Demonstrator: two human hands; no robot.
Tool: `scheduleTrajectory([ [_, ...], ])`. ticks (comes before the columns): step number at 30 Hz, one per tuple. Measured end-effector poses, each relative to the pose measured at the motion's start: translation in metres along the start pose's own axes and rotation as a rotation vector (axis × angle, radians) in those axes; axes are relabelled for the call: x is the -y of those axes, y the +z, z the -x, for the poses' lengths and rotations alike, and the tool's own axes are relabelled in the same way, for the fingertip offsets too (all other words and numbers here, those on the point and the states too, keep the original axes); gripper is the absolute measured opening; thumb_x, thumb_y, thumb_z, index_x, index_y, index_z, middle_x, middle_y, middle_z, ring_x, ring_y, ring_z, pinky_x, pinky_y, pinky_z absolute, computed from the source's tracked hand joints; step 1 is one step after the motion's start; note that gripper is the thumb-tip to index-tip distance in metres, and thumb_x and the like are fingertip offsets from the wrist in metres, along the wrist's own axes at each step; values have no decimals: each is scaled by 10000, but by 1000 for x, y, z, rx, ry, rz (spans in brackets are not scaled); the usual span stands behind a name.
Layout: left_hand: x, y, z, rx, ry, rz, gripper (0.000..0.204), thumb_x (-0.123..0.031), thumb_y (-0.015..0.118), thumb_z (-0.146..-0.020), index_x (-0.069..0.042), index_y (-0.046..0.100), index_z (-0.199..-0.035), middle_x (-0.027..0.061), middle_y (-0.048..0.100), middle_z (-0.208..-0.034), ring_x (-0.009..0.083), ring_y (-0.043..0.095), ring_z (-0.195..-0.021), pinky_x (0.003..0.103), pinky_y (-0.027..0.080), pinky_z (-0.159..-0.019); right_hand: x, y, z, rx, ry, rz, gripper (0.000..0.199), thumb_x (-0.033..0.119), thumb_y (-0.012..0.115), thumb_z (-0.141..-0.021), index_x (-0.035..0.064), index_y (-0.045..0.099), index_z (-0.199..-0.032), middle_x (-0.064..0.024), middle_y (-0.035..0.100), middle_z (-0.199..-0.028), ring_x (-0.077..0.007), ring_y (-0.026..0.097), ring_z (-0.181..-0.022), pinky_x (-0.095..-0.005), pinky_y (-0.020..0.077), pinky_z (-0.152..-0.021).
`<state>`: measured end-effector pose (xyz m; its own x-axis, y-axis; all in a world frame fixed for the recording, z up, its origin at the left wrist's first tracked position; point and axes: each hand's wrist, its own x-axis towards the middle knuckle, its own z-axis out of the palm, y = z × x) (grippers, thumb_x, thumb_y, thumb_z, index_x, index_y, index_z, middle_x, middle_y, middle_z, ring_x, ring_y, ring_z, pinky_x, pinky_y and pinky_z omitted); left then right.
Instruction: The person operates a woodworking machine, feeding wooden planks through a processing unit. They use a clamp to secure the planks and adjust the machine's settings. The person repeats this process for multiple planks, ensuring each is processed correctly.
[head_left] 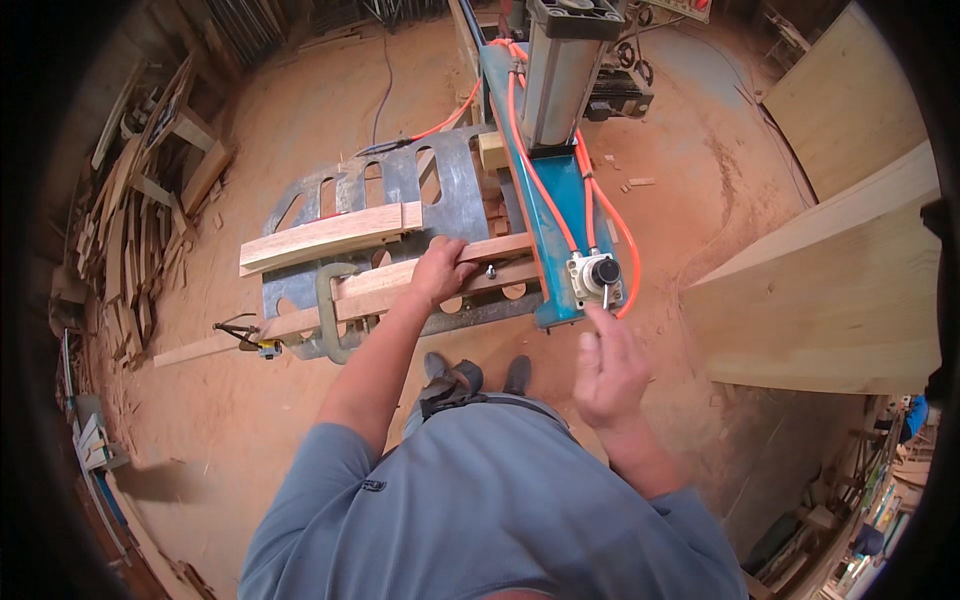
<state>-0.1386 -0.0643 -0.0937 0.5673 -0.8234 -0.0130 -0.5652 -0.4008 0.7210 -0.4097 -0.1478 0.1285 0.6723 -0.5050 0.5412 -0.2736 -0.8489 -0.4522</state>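
Note:
My left hand (438, 272) is closed over a pale wooden strip (498, 248), pressing it along a second wooden strip (385, 300) on the slotted metal table. The held strip's far end runs up to the blue machine beam (562, 205). At the beam's near end is a pneumatic valve (592, 277) with a black round cap and a small metal lever (605, 296). My right hand (608, 372) has its fingertips at this lever, the other fingers curled in; the exact grip is partly hidden. Left of my left hand, a C-clamp (328, 312) grips the second strip.
Cut wooden pieces (330, 235) lie stacked on the metal table (460, 185). Orange air hoses (632, 265) loop around the beam below a large cylinder (567, 90). Scrap wood (130, 235) is piled at the left; large panels (830, 300) stand at the right.

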Motion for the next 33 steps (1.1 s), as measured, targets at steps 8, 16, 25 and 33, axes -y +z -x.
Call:
scheduleTrajectory([
  [8,-6,-13,-2,-6,104,-134,352,-253,754,-851,-90,647,-1144,159,650,-1034,376,622,-1011,474,500,-874,24,3,-13,186,25,-139,476,297,660,-942,12,618,-1321,-95,542,-751,-285,547,-618,-420,445,-575],
  [16,27,-3,-30,-280,85,-155,317,-177,757,-817,-90,651,-1103,150,647,-1050,367,601,-1018,488,488,-877,-24,-43,76,390,111,26,346,202,709,-889,29,672,-1186,-113,621,-792,-307,603,-669,-424,470,-603],
  [25,-10,-9,-27,-516,137,-336,216,-72,676,-834,-64,658,-1049,163,661,-1122,360,611,-1067,467,522,-881,-89,-24,232,650,637,75,255,255,627,-950,39,712,-1052,-200,702,-928,-415,670,-872,-475,539,-767],
  [33,13,-6,-8,116,-156,-386,423,-456,591,-930,-75,686,-1086,169,708,-1119,341,617,-1133,487,472,-978,-138,-40,372,876,1087,180,294,301,627,-912,69,741,-1053,-210,734,-963,-388,710,-926,-452,557,-854],
])
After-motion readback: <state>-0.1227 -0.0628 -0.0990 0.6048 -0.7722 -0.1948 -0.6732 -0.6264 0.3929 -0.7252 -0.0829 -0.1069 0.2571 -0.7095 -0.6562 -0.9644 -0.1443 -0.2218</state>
